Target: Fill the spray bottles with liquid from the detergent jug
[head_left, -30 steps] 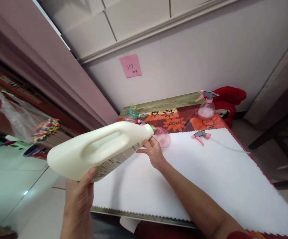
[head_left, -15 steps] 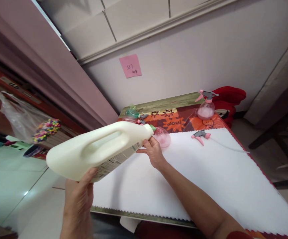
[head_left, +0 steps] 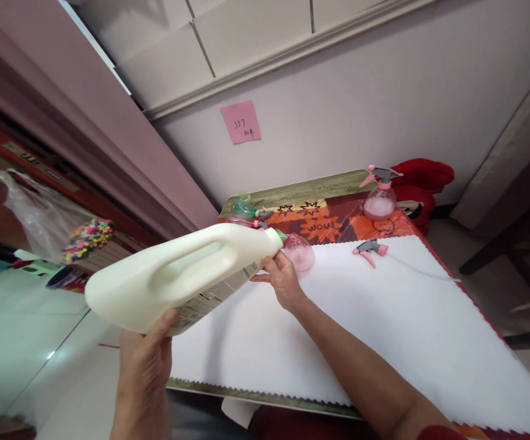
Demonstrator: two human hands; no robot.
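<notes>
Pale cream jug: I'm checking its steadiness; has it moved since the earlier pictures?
No: against the pink sticky note, the pale cream jug shows no clear shift; its tilt looks unchanged.

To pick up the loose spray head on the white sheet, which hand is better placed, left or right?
Probably the right hand: it is nearer the spray head, although it holds the pale jug near its neck. The left hand is farther away, supporting the pale jug near its base.

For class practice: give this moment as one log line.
left hand: under jug | right hand: jug neck | spout: by pink bottle
</notes>
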